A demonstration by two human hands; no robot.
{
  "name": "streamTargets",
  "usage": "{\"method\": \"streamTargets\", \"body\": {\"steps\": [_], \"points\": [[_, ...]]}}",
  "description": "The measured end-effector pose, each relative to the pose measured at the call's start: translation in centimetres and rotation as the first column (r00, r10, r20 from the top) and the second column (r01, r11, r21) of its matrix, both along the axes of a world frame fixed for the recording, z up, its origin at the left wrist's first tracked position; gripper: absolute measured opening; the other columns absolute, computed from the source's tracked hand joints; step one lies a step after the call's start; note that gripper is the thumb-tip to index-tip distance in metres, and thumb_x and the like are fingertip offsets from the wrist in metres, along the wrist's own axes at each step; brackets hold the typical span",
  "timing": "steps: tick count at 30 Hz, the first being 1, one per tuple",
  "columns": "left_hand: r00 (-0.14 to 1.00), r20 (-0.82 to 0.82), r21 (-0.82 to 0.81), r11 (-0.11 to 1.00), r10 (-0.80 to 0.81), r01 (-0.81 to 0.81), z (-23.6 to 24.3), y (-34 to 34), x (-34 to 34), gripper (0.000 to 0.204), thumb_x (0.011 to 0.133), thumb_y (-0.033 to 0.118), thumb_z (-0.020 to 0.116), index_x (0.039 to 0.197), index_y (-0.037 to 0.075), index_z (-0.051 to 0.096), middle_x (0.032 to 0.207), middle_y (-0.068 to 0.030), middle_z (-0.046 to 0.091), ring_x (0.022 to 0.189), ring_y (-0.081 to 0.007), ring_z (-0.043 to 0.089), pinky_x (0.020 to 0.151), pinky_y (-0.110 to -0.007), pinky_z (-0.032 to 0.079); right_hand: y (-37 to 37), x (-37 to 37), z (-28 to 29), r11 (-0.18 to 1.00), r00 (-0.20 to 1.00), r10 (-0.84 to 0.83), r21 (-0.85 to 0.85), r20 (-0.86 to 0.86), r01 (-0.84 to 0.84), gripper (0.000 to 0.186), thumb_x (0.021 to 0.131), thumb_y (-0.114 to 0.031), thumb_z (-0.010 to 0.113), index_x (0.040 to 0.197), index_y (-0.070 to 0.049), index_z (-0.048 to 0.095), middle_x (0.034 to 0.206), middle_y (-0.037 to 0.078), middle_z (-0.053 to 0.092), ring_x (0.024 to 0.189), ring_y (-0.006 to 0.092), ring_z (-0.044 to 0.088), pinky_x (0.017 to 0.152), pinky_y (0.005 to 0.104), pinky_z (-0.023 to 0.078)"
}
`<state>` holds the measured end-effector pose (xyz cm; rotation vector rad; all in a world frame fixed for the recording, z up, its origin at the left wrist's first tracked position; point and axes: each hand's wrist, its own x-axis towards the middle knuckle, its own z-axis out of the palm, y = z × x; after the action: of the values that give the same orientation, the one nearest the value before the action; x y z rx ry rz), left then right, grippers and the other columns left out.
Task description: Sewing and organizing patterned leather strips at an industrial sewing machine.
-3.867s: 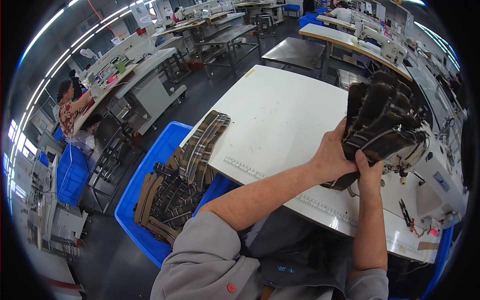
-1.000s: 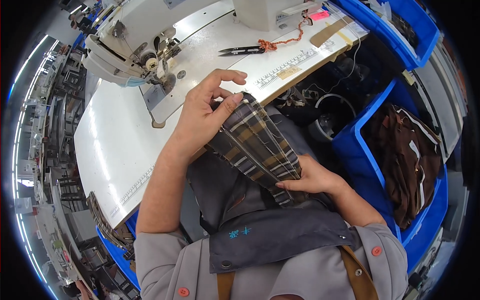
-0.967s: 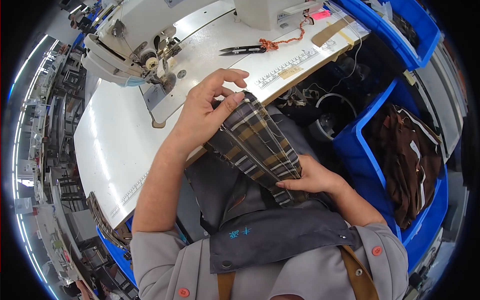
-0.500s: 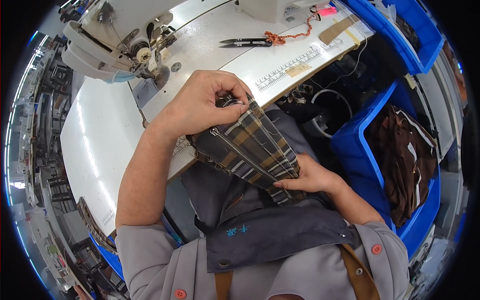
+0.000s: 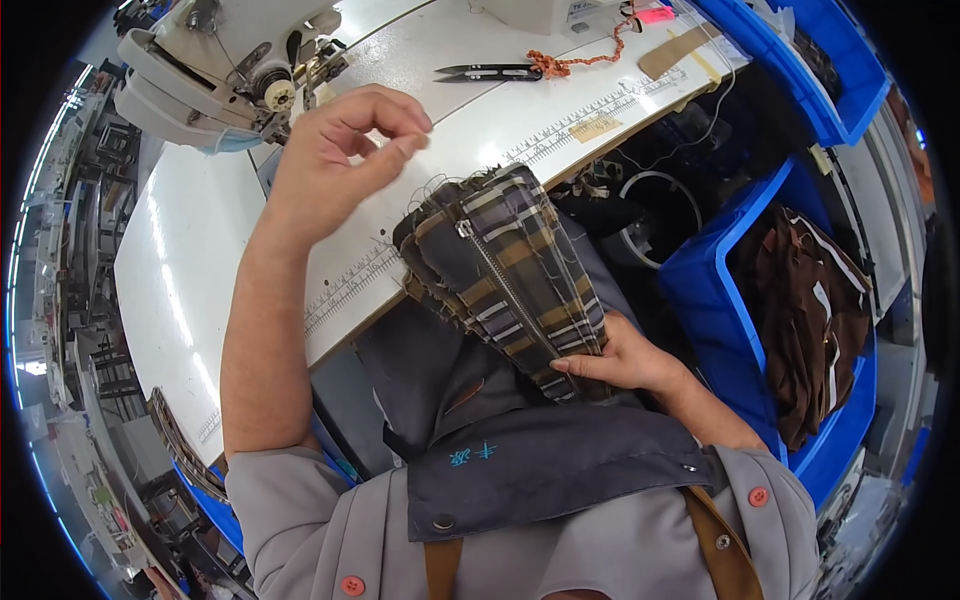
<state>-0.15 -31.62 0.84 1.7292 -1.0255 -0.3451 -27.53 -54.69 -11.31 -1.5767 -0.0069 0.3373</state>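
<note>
My right hand [image 5: 640, 358] grips the lower end of a stack of plaid cloth pieces [image 5: 535, 215], its thumb on top and its fingers underneath. The plaid is dark grey, brown and white, with frayed edges and loose threads. A metal zipper [image 5: 495, 275] runs down its face, the slider near the upper end. The stack lies over my lap, with its upper end at the table edge. My left hand [image 5: 345, 165] is raised above the white table, apart from the cloth. Its thumb and forefinger are pinched together; anything between them is too small to make out.
A sewing machine [image 5: 225, 75] stands at the upper left of the table [image 5: 180, 290]. Black thread snips [image 5: 490, 73] with an orange cord lie farther back, beyond a printed ruler scale. At right, a blue bin [image 5: 700, 275] holds brown garments [image 5: 805, 320]; another blue bin [image 5: 850, 100] sits above.
My left hand has let go of the upper end of the plaid cloth and moved up and left. The cloth's upper end has opened out flatter; my right hand keeps its grip.
</note>
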Motion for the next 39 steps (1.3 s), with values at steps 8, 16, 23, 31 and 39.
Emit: {"method": "streamTargets", "body": {"steps": [8,16,23,31,39], "points": [[0.959,0.276,0.133,0.991,-0.061,0.024,0.1,-2.8,-4.2,0.019,0.075,0.013,0.083,0.091,0.005,0.074,0.096,-0.0020,0.063,0.084,-0.0126,0.054,0.075,-0.027,0.043,0.3,0.6,0.3,0.996,0.995,0.063,-0.067,0.071,-0.058,0.030,0.091,-0.016,0.079,0.114,0.001,0.069,0.093,0.010,0.078,0.083,0.0134,0.073,0.078,0.0294,0.056],[0.987,0.155,0.166,0.986,-0.048,0.022,-0.5,-3.1,-4.1,0.010,0.078,0.005,0.075,0.087,0.002,0.075,0.088,-0.0021,0.063,0.076,-0.0103,0.052,0.070,-0.026,0.044,0.2,0.6,0.3,0.992,0.994,0.081,-0.102,0.067,-0.074,0.031,0.092,-0.017,0.078,0.115,0.001,0.068,0.093,0.012,0.078,0.084,0.0159,0.074,0.079,0.0306,0.056],[0.968,0.249,0.155,0.988,-0.034,-0.005,-0.8,-3.4,-4.5,0.012,0.078,0.004,0.070,0.088,0.000,0.074,0.089,-0.0038,0.064,0.072,-0.0111,0.055,0.065,-0.026,0.046,0.2,0.5,0.2,0.991,0.991,0.081,-0.113,0.103,-0.069,0.033,0.091,-0.018,0.079,0.115,0.001,0.067,0.098,0.014,0.078,0.090,0.0201,0.076,0.081,0.0319,0.056],[0.895,0.441,0.160,0.987,-0.069,-0.003,0.2,-2.7,-4.1,0.014,0.075,0.001,0.070,0.088,0.004,0.076,0.088,-0.0031,0.064,0.075,-0.0141,0.063,0.065,-0.028,0.050,0.2,0.6,0.7,0.990,0.995,0.080,-0.120,0.057,-0.073,0.033,0.091,-0.018,0.078,0.116,0.000,0.067,0.101,0.013,0.078,0.092,0.0205,0.076,0.083,0.0318,0.056],[0.669,0.735,0.148,0.989,-0.111,0.002,0.6,-0.9,-5.4,0.020,0.070,-0.002,0.079,0.089,0.005,0.077,0.091,-0.0044,0.068,0.077,-0.0178,0.070,0.063,-0.031,0.056,0.3,0.6,1.0,0.993,0.998,0.064,-0.101,0.023,-0.061,0.033,0.091,-0.015,0.078,0.117,0.000,0.066,0.101,0.014,0.078,0.094,0.0196,0.076,0.083,0.0315,0.056]]}}
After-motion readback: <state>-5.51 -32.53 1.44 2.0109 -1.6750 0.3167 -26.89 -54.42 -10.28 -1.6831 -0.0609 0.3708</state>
